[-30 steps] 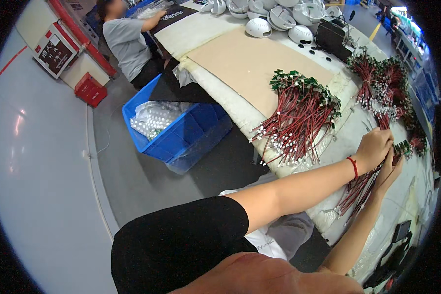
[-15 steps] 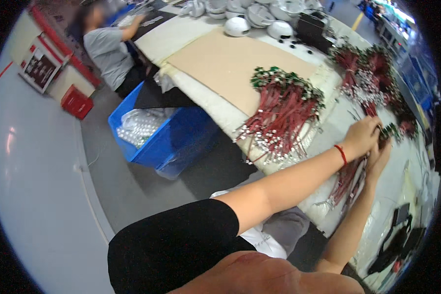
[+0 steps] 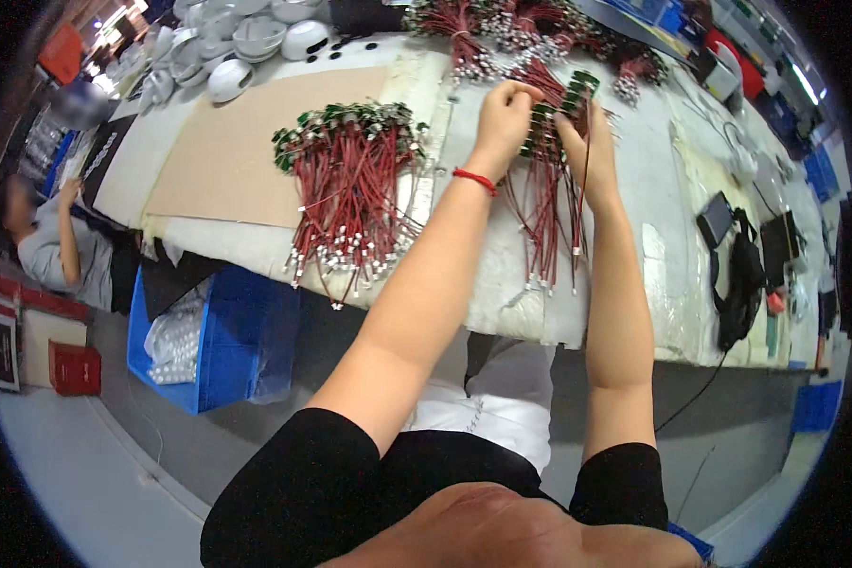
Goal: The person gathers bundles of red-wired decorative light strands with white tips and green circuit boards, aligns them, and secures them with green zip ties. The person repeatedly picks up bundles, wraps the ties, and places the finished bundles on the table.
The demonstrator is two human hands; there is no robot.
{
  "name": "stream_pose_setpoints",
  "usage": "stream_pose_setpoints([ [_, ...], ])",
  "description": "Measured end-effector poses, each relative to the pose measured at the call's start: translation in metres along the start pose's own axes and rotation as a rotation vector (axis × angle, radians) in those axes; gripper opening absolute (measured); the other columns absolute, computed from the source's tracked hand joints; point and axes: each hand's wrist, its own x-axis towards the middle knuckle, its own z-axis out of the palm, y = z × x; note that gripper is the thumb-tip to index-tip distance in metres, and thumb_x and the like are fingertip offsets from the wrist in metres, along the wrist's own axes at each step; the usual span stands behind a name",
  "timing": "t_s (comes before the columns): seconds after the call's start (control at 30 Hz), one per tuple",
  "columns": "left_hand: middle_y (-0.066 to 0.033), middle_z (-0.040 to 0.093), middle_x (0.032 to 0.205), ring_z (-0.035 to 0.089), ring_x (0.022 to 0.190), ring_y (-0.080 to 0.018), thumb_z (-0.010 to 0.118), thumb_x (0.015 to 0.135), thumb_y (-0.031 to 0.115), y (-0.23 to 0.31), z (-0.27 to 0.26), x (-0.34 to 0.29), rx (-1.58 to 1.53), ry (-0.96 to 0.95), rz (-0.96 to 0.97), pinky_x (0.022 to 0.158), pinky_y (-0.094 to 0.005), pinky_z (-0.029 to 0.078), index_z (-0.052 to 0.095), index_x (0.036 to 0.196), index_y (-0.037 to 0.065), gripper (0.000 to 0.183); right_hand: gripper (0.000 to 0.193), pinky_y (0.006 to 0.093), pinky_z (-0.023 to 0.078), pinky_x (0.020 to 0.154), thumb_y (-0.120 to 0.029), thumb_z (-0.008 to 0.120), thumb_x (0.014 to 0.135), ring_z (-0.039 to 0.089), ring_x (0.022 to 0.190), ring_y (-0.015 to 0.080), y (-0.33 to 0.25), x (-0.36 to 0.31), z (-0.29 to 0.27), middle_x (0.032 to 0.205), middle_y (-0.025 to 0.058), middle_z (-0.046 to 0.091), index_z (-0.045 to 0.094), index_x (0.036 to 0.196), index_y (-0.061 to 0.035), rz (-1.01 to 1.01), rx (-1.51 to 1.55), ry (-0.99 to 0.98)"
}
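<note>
My left hand (image 3: 505,119), with a red cord bracelet at its wrist, is closed, fingertips curled at the top of a bunch of small green circuit boards (image 3: 542,131) with dark red wires. What it pinches is too small to make out. Across the bunch, my right hand (image 3: 596,156) is closed around a few more wired circuit boards (image 3: 580,92), thumb toward the bunch. Red wires ending in white connectors (image 3: 545,276) hang toward the table's near edge. To the left lies a large pile of similar wired boards (image 3: 348,189), boards at the far end.
Further wired bundles (image 3: 459,33) lie at the back of the table. White rounded housings (image 3: 232,80) stand far left, beyond a tan board (image 3: 227,180). A blue bin (image 3: 220,350) stands on the floor; a co-worker (image 3: 71,248) is behind it. A black strap (image 3: 743,284) lies right.
The view has swung to the right, so the table sits further left. My hands have moved apart, and the green boards between them now show.
</note>
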Motion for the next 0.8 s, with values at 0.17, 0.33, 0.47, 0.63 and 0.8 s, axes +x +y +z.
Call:
stream_pose_setpoints([
  [0.17, -0.0078, 0.063, 0.071, 0.057, 0.068, -0.0148, 0.055, 0.082, 0.019, -0.014, -0.001, 0.010, 0.134, 0.034, 0.232, 0.064, -0.0315, 0.047, 0.063, 0.074, 0.001, 0.022, 0.038, 0.0334, 0.042, 0.086, -0.013, 0.058, 0.084, 0.055, 0.096, 0.0237, 0.007, 0.003, 0.005, 0.105, 0.0174, 0.059, 0.049, 0.117, 0.0028, 0.049, 0.007, -0.044],
  [0.33, -0.0173, 0.061, 0.080, 0.058, 0.079, -0.0330, 0.060, 0.078, 0.018, 0.003, 0.016, -0.013, 0.241, 0.075, 0.459, 0.073, -0.0405, 0.046, 0.061, 0.076, 0.002, 0.016, 0.042, 0.0328, 0.044, 0.085, -0.015, 0.056, 0.089, 0.054, 0.100, 0.0219, 0.045, 0.003, -0.012, 0.111, 0.0150, 0.058, 0.044, 0.123, 0.0051, -0.227, -0.412, -0.020],
  [0.47, -0.0168, 0.053, 0.085, 0.052, 0.087, -0.0346, 0.059, 0.079, 0.016, -0.005, 0.025, -0.019, 0.275, 0.035, 0.470, 0.077, -0.0410, 0.043, 0.057, 0.083, 0.004, 0.012, 0.032, 0.0355, 0.046, 0.077, -0.019, 0.053, 0.092, 0.059, 0.088, 0.0236, 0.052, 0.006, -0.020, 0.105, 0.0170, 0.060, 0.048, 0.111, 0.0050, -0.047, -0.320, 0.016],
  [0.63, -0.0167, 0.052, 0.087, 0.052, 0.088, -0.0351, 0.059, 0.080, 0.015, -0.003, 0.012, -0.018, 0.272, 0.117, 0.422, 0.077, -0.0417, 0.043, 0.056, 0.084, 0.004, 0.013, 0.041, 0.0327, 0.047, 0.077, -0.019, 0.055, 0.091, 0.057, 0.088, 0.0223, 0.022, 0.007, 0.004, 0.104, 0.0165, 0.057, 0.039, 0.119, 0.0059, -0.060, -0.292, 0.078],
  [0.8, -0.0167, 0.053, 0.087, 0.053, 0.088, -0.0358, 0.060, 0.079, 0.015, -0.011, 0.017, -0.007, 0.240, 0.106, 0.367, 0.078, -0.0424, 0.043, 0.057, 0.083, 0.004, 0.012, 0.059, 0.0296, 0.044, 0.084, -0.018, 0.056, 0.091, 0.054, 0.098, 0.0199, 0.070, 0.015, -0.015, 0.113, 0.0150, 0.054, 0.026, 0.138, 0.0030, 0.020, -0.294, -0.035],
])
